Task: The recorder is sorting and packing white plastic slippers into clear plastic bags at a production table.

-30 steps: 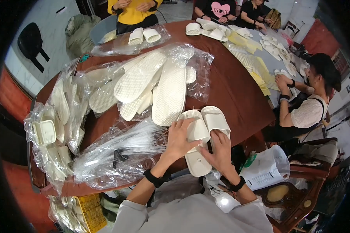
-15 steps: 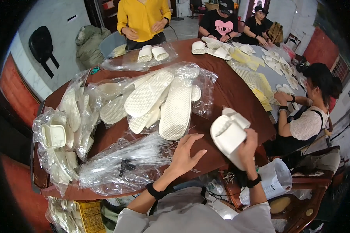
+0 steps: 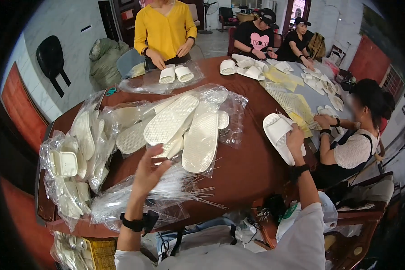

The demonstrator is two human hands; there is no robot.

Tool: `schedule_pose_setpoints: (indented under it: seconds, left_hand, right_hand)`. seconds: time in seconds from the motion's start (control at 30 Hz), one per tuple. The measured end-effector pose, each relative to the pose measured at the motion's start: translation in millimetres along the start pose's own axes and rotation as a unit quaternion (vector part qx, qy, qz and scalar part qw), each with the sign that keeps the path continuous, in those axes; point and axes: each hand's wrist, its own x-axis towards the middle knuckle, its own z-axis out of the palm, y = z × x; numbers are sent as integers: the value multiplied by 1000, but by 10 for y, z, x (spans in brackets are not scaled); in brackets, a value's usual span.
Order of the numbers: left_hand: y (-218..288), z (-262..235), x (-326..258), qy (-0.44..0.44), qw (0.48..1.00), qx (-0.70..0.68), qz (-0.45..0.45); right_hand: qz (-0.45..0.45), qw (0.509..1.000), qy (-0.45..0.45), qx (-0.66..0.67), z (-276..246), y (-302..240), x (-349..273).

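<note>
From here, looks part-done. Right hand [image 3: 294,140] gripping a white slipper [image 3: 272,128], unwrapped, by the right edge of the brown surface [image 3: 256,184]; can't tell if a second sits beneath. Left hand [image 3: 146,174] open, fingers spread, nothing in it, near the strand bundle [image 3: 173,192]. Done, I'd judge: middle heap [image 3: 201,135] and left heap [image 3: 83,135], both in clear plastic. Left: the held one. Counts: one bundle; two heaps, at least four soles in the middle, left uncountable; two far slippers [image 3: 167,75].
</note>
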Motion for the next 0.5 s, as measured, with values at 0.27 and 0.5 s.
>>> schedule_pose_setpoints:
  seconds: [0.27, 0.5]
  left_hand:
    - [-54, -318, 360, 109, 987, 42, -109]
    - [-841, -698, 850, 122, 952, -61, -274]
  right_hand:
    - [26, 999, -19, -32, 242, 541, 98]
    - [-63, 991, 59, 98, -365, -562, -533]
